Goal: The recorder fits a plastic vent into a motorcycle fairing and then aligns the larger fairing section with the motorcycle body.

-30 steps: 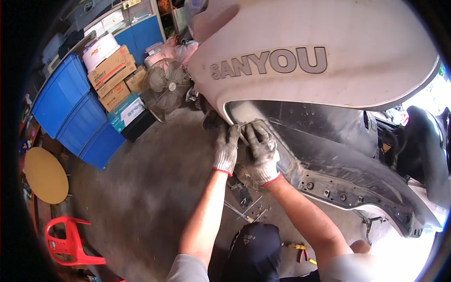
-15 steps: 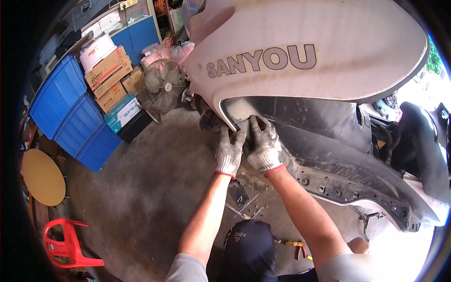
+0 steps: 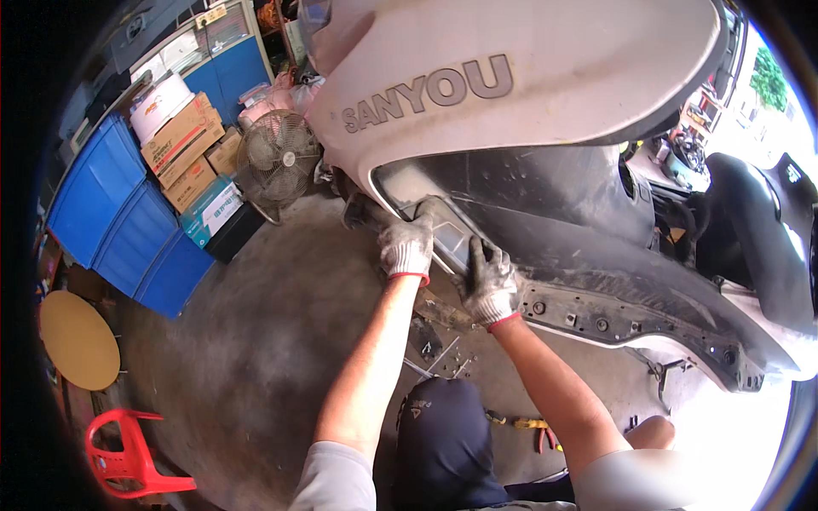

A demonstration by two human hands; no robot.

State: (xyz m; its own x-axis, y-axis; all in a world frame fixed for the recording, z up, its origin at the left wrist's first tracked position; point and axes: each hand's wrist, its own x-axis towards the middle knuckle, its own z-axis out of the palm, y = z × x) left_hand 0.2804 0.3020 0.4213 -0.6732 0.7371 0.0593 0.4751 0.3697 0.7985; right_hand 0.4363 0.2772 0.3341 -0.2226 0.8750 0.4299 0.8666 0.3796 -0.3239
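Note:
My left hand (image 3: 407, 243), in a dirty knit glove, grips the grey trim strip (image 3: 449, 239) at the lower front edge of the black inner panel (image 3: 550, 192), its fingers over the top. Lower and to the right, my right hand (image 3: 490, 281), gloved the same way, curls its fingers over the same strip. Above both hands is a large pale scooter body panel (image 3: 545, 43) with raised lettering and a curved cutout. A long black lower section (image 3: 630, 289) with bolt holes runs off to the right. The undersides of both hands are hidden.
At left are blue bins (image 3: 94, 192), cardboard boxes (image 3: 175, 145), a metal fan (image 3: 273, 157), a round tan tabletop (image 3: 79, 341) and a red plastic chair (image 3: 119, 456). On the floor by my knees lie pliers (image 3: 543, 439) and rods (image 3: 447, 358). A black seat (image 3: 737, 213) is at right.
My left hand has moved up along the strip, while my right hand has shifted down and rightward, so they are farther apart. The body panel appears higher and farther left in view.

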